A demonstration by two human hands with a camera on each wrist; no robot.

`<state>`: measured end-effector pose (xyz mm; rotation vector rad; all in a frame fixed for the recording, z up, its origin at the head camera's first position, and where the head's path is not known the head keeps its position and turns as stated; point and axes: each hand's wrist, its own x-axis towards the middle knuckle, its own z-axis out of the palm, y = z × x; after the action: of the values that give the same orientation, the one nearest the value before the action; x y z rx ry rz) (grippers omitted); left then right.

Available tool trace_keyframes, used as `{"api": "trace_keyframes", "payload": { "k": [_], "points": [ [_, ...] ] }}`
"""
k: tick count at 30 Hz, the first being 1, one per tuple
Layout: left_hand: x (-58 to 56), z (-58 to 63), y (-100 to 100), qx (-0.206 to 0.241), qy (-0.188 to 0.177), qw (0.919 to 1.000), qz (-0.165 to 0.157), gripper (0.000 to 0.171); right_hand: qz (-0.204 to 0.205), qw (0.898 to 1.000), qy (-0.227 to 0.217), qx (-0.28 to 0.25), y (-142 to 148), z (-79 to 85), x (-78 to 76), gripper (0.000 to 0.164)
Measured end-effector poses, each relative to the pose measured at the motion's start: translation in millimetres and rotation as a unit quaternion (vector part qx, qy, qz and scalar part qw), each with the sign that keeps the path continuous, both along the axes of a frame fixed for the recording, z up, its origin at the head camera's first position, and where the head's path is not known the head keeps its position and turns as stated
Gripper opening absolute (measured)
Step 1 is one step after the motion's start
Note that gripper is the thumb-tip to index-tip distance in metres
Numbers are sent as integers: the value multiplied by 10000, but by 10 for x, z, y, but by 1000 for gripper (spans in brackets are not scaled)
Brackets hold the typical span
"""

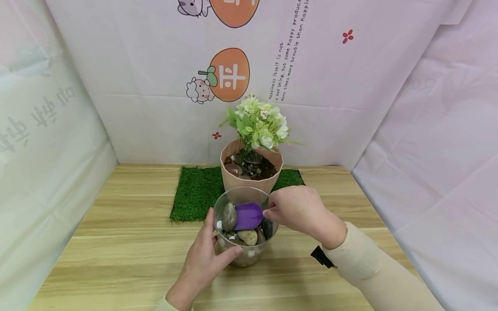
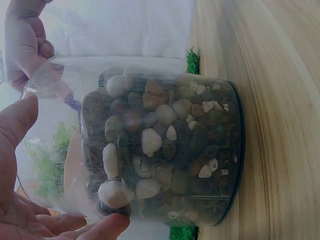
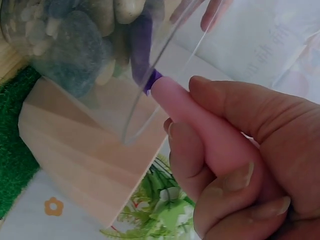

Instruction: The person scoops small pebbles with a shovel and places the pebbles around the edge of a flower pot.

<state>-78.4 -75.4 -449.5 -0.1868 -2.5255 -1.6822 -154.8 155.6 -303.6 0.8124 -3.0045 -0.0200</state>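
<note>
In the head view a clear round container (image 1: pixel 247 255) stands on the table in front of the potted plant. Pebbles (image 2: pixel 150 142) of several colours fill its lower part, with larger stones (image 1: pixel 230 217) on top. My left hand (image 1: pixel 206 255) holds the container from the left, thumb near the rim and fingers spread along the wall. My right hand (image 1: pixel 297 211) grips the pink handle (image 3: pixel 215 135) of a small garden trowel. Its purple blade (image 1: pixel 249 216) is inside the container over the stones, beside an upright grey-brown one.
Just behind stands a peach flower pot (image 1: pixel 253 183) with dark soil, stones and white-green flowers (image 1: pixel 260 123). It rests on a green turf mat (image 1: pixel 198 194) on the wooden table (image 1: pixel 128 242). A printed white cloth (image 1: pixel 155 121) hangs at the back, with pale cloth at both sides.
</note>
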Motion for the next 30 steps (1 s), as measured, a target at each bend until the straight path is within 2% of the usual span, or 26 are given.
{"api": "trace_keyframes", "payload": {
  "k": [16,21,30],
  "points": [
    [-1,3,-4,-2,-108,9999,-9,125,-58,9932,-971,-643,134,-83,-130,21],
    [-1,14,-3,-13,-186,9998,6,125,-23,9924,-950,-787,158,-108,-136,20],
    [-4,8,2,33,-135,9999,-10,124,1,9958,-533,-742,120,-140,-81,18]
  ]
}}
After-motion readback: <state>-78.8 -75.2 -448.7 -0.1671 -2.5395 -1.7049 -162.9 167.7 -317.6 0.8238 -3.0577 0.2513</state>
